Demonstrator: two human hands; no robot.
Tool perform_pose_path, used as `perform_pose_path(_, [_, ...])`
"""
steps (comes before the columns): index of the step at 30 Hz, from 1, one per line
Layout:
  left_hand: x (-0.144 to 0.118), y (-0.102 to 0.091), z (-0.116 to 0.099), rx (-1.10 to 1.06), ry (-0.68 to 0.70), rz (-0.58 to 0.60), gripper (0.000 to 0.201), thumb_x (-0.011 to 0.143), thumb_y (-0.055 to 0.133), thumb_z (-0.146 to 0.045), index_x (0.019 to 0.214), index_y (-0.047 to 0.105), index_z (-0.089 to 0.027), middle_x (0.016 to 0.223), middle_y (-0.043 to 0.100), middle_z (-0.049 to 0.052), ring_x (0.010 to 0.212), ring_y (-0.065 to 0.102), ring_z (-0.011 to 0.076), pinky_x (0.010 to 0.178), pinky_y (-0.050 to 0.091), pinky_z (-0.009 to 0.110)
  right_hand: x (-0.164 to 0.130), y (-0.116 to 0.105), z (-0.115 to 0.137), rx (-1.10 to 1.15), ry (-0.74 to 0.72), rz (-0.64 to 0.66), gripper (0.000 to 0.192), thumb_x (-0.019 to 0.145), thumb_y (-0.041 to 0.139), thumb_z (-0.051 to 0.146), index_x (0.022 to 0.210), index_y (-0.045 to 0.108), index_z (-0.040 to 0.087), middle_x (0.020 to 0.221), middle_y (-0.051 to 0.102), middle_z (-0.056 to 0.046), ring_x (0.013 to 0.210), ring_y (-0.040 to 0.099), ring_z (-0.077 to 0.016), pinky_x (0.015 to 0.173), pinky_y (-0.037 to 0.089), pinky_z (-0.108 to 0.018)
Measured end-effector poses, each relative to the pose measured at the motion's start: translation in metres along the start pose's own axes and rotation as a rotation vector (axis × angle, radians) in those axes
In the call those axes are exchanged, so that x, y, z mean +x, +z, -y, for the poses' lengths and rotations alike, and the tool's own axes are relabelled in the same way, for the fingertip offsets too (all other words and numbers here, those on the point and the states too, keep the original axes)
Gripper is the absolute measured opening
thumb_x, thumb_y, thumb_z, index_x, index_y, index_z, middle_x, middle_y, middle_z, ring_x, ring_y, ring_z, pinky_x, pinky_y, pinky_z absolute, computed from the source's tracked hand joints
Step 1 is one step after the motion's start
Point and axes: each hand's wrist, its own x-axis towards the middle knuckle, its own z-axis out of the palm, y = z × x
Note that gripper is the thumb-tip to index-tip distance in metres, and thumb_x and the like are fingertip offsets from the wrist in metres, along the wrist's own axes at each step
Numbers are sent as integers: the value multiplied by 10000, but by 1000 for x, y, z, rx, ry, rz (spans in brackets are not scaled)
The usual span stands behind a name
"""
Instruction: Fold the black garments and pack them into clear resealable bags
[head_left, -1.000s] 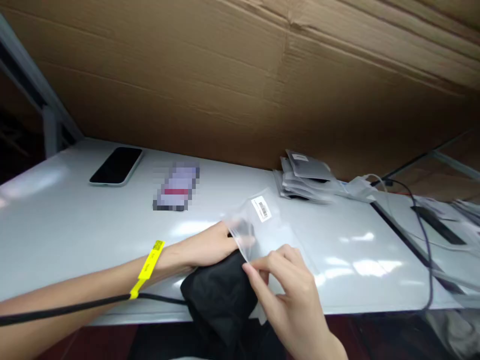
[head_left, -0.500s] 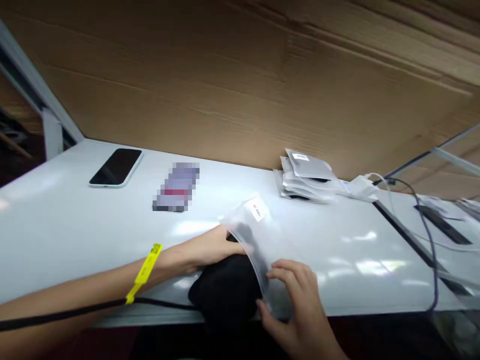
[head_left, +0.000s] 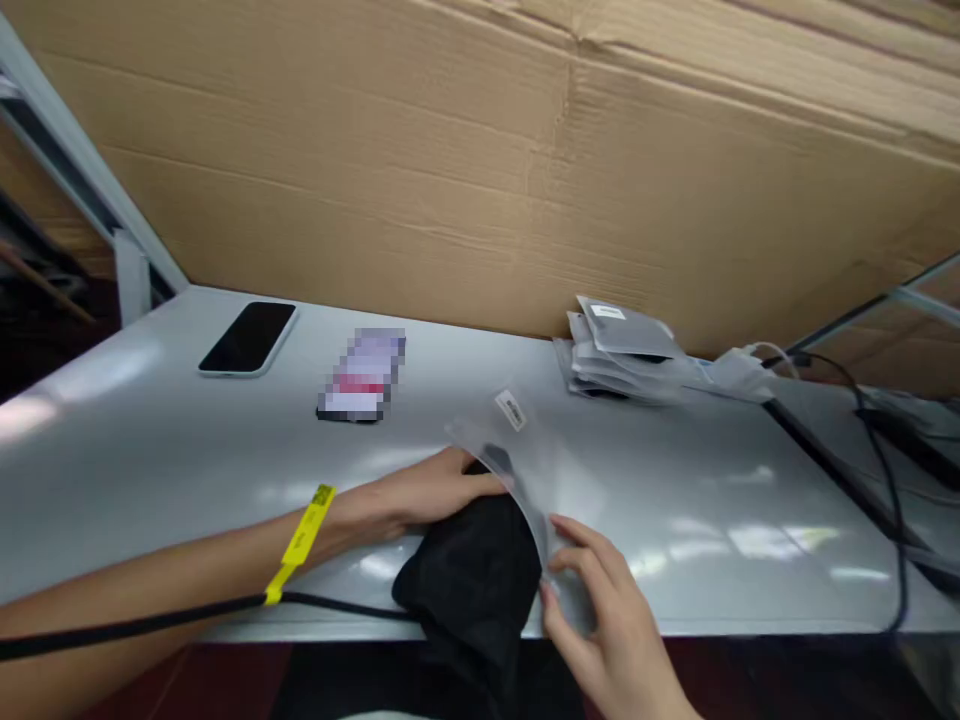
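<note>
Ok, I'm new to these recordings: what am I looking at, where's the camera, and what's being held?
There is no machine: a person works with bare hands, filmed by a camera worn on the head, looking forward and down. The left hand, with a yellow wristband, rests on a black cloth at the mouth of a clear bag. The right hand pinches the bag's edge. On the table lie a phone and a pile of bags. A cardboard wall stands behind.
</note>
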Motion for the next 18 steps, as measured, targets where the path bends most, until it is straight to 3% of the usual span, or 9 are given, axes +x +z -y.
perform_pose_path(7, [2,0,1,32,-77,-38,320,823,630,-423,1011,723,-182,1061,751,48,1049,659,285,900,482,344,4,2,2,9,48,-28,45,852,563,207,865,555,249,1061,687,-77,974,671,-241,782,563,-374])
perform_pose_path(14, [4,2,5,-14,7,-39,254,817,603,-311,1013,708,-190,1107,738,29,1085,640,265,938,463,329,9,-3,4,29,72,-116,93,840,556,183,769,541,242,906,716,-49,822,677,-213,680,533,-323])
perform_pose_path(18, [5,3,6,41,-8,-96,303,781,588,-242,1054,696,-167,1072,743,38,1044,654,265,931,476,355,10,-2,4,35,37,-192,110,827,558,159,761,534,242,859,710,-28,790,671,-190,677,516,-297])
